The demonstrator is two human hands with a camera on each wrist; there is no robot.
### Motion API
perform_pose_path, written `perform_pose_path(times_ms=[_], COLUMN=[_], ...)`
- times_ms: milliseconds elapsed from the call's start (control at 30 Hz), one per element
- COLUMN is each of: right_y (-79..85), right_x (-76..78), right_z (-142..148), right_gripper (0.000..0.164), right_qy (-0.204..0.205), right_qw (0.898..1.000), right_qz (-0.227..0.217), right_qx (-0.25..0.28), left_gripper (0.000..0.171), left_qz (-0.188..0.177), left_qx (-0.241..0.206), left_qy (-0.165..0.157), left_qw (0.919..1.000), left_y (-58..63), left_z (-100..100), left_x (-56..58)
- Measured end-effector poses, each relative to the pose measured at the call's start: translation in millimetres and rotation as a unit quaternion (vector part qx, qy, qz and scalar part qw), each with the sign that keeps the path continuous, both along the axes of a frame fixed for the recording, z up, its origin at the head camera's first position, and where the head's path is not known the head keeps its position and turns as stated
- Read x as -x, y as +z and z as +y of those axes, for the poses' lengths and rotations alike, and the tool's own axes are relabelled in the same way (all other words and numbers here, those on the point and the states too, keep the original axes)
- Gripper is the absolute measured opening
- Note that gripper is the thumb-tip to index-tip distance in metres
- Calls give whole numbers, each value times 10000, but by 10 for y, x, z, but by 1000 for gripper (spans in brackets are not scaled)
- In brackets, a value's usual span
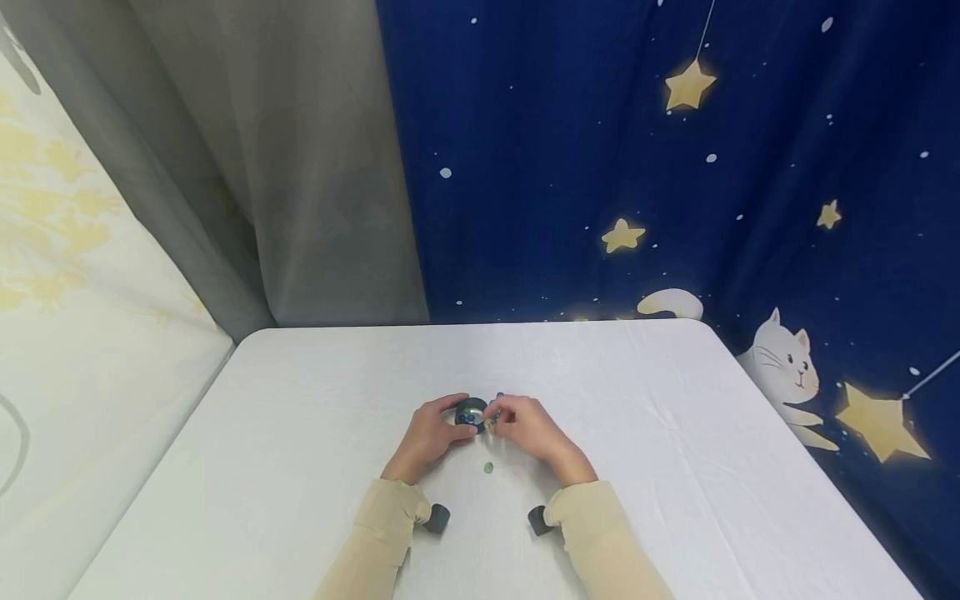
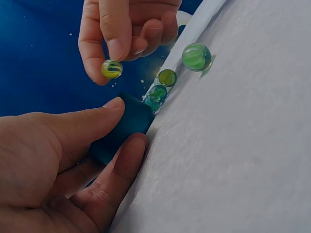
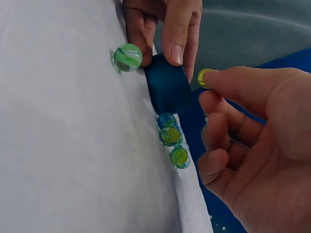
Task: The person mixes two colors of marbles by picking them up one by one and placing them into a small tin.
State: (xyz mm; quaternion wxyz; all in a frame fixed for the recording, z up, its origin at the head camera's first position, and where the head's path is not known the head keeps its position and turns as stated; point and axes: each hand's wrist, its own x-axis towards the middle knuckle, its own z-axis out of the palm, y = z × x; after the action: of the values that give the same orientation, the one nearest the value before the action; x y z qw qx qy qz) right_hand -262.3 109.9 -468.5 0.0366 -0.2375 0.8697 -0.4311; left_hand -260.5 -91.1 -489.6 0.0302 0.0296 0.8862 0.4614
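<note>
My left hand grips a small dark teal cup, thumb on one side and fingers on the other. In the head view, dark blue marbles show inside the cup's open top. Between thumb and index finger, my right hand pinches a yellow marble, held up close to the cup's rim. Several green and yellow glass marbles lie on the table beside the cup, on the right hand's side. A larger-looking green marble rests apart from them, nearer my body.
A white cloth covers the table. Behind it hang a grey curtain and a dark blue one with stars and a cat. Each sleeved forearm has a black wrist device near the cuff.
</note>
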Motion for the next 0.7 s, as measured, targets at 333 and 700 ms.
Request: perform_pose_path(times_ms=[333, 700], right_y=[-5, -35], right_x=[-3, -3], right_z=[-78, -141], right_gripper=[19, 18], right_qy=[-483, -1082], right_qw=[9979, 9899], right_qz=[218, 491], right_qx=[371, 767], left_gripper=[58, 58], left_qz=[-51, -51], left_qx=[-44, -106], left_qy=[26, -17], left_qw=[10000, 9999], left_y=[-9, -1], left_z=[3, -2], left_x=[13, 12])
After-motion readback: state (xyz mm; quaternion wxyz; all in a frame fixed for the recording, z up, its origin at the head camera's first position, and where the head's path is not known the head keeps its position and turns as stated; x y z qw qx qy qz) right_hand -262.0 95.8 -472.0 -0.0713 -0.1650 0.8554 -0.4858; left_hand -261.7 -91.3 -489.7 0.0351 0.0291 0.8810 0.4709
